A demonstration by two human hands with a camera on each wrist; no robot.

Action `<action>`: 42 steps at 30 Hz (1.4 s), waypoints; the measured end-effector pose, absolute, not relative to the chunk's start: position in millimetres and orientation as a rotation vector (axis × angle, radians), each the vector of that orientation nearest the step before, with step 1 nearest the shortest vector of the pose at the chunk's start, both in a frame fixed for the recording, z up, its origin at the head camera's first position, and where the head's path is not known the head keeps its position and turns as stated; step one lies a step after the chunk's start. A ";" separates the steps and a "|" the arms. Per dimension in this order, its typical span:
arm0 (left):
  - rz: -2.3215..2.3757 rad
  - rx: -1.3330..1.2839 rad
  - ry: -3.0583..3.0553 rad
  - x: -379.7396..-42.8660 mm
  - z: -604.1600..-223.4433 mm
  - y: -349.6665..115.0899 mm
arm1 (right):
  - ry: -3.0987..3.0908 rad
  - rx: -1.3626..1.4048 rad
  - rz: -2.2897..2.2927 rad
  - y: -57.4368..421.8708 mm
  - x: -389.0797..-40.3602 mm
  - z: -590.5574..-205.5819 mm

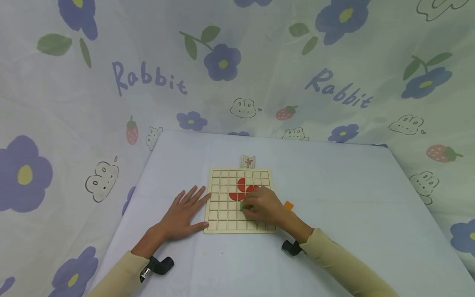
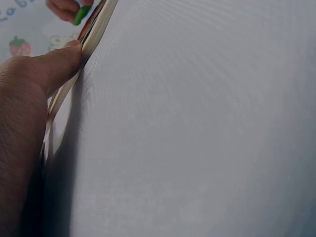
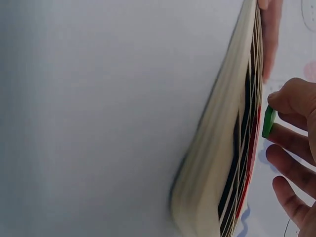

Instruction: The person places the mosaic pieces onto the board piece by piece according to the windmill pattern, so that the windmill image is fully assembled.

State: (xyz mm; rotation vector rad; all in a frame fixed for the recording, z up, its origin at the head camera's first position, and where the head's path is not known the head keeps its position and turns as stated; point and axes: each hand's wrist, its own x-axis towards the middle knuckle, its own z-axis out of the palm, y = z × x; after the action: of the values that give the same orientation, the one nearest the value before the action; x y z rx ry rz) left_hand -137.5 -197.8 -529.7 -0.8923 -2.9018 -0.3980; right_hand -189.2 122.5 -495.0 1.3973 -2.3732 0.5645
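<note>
A pale wooden grid board (image 1: 222, 225) lies flat on the table, with red rounded pieces (image 1: 241, 184) set in squares near its middle. My left hand (image 1: 182, 220) is spread out at the board's left side, and its thumb and a fingertip touch the edge. Over the board, my right hand (image 1: 265, 205) pinches a small green piece (image 3: 269, 121) between thumb and index finger, just below the red ones. The other fingers of that hand are loosely bent in the right wrist view. Part of the board's right half is hidden under this hand.
Beyond the board's far edge is a small card (image 1: 248, 161) printed with a grid and a red pinwheel-like figure. An orange piece (image 1: 288, 206) lies right of the board, beside the right wrist. A white cloth (image 1: 334, 177) covers the table, and a patterned curtain (image 1: 259, 82) hangs behind.
</note>
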 end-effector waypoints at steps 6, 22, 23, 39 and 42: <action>-0.382 -0.896 -2.923 -137.7 -531.3 -198.7 | -2.342 1.463 0.457 109.0 -182.8 -493.1; -0.391 -0.902 -2.869 -140.1 -529.9 -197.7 | -2.483 1.445 0.297 101.4 -186.4 -485.7; -0.385 -0.903 -2.873 -140.4 -529.8 -197.3 | -2.494 1.439 0.291 102.0 -186.0 -484.8; -0.375 -0.896 -2.876 -138.2 -527.8 -199.1 | -2.490 1.340 0.254 107.2 -181.7 -486.2; -0.376 -0.897 -2.888 -137.3 -529.5 -199.3 | -2.494 1.346 0.253 110.0 -178.9 -486.5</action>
State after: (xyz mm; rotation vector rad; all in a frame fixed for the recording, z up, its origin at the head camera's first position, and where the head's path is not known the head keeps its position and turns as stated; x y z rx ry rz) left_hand -137.3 -199.3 -529.5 -0.8972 -2.8879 -0.3759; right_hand -178.9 110.0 -486.5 1.3461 -2.4941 0.2529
